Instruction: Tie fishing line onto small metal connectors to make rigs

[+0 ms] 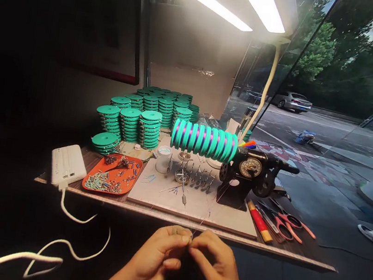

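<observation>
**2 hands pinched on a fine line in front of the black winder**

The black winder (pixel 251 175) stands on the right part of the white board (pixel 164 197). The left hand (pixel 158 255) and right hand (pixel 215 266) meet in front of it, just past the near table edge (pixel 295 257). Their fingertips are pressed together, thumb against forefinger on each side. Between them they pinch a thin line (pixel 202 222), which shows only faintly as it rises from the fingers toward the winder's base. What exactly sits at the pinch point is too small to tell. The tight grip, with the 2 hands touching, probably suits something this fine: it holds a short stretch taut and steady below the lamp (pixel 228 1).

A row of green spools (pixel 203 140) sits sideways on the winder's spindle, sticking out to its left. Further left and behind, stacks of green spools (pixel 148 115) are bunched together, seemingly as stock kept out of the way. Left of the winder, an orange tray (pixel 113 176) holds loose small parts, and its rim likely stops them scattering. Small metal pieces (pixel 198 179) lie on the board just left of the winder's base. Red-handled scissors (pixel 286 220) lie just right of the winder, within easy reach of the right hand. Far left of it, a white box (pixel 67 165) trails a cable (pixel 61 247) off the table.
</observation>
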The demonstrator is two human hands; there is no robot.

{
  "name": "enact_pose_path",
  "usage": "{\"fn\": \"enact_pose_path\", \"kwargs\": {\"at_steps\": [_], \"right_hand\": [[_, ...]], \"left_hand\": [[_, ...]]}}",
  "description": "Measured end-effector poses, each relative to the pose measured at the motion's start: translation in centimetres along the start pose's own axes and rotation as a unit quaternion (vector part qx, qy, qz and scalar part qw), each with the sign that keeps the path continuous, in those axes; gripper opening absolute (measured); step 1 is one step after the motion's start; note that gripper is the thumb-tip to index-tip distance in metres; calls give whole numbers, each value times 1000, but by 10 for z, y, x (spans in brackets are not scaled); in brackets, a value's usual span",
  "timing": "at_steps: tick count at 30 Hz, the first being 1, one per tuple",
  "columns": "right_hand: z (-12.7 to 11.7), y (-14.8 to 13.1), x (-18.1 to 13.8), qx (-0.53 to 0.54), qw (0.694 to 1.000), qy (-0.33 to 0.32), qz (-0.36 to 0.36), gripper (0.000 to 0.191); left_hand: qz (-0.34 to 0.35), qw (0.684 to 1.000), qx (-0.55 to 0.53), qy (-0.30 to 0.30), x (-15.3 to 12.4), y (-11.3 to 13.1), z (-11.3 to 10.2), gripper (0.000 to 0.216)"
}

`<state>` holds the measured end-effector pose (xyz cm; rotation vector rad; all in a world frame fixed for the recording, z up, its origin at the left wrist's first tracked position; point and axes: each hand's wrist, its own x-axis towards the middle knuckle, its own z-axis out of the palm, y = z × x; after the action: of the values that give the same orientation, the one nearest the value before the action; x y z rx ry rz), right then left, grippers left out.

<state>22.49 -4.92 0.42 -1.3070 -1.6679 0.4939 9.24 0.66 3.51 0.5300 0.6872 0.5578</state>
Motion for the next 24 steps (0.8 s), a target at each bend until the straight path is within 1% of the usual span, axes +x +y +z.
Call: {"fn": "enact_pose_path", "kwargs": {"at_steps": [1,2,3,4,5,6,7,8,10,12,13,14,15,18,20,22,24], "right_hand": [[1,-2,-2,54,996,-18,62,23],[1,-6,-4,89,991,-40,96,27],[0,-11,-4,103,987,-66,104,29],[-1,-17,-4,100,987,-90,90,29],[-4,-22,-3,83,989,-107,67,27],[-7,-27,-2,58,991,-113,45,23],[-10,-31,-1,33,993,-107,29,19],[-14,-34,0,11,996,-88,18,17],[-18,-34,0,-21,999,-22,10,13],[-20,-32,0,-42,998,53,20,5],[-19,-30,0,-49,995,79,24,5],[-18,-28,1,-53,994,92,24,11],[-16,-27,2,-55,994,92,18,14],[-12,-22,6,-68,995,64,-34,8],[-9,-18,3,-90,992,56,-68,13],[-7,-16,-3,-125,986,57,-98,14],[-7,-17,-6,-165,976,43,-135,15]], "left_hand": [[39,998,45,-4,0,0,0,12],[93,990,103,-7,0,1,0,12],[155,974,164,-7,1,3,-1,12],[209,953,217,-5,1,4,-2,14],[245,936,252,-2,2,5,-4,15],[259,927,270,-1,2,6,-5,16],[251,928,275,-5,3,7,-7,17],[233,935,268,-10,4,7,-9,18],[197,949,245,-14,5,6,-11,21],[176,956,234,-12,5,4,-12,23],[173,956,235,-13,6,2,-11,23],[175,956,236,-15,6,1,-11,23],[181,954,238,-19,6,0,-11,23],[199,950,240,-21,8,-2,-11,23],[209,946,249,-10,8,-3,-11,21],[241,926,292,10,6,-4,-10,18],[294,886,357,36,3,-6,-7,15]]}}
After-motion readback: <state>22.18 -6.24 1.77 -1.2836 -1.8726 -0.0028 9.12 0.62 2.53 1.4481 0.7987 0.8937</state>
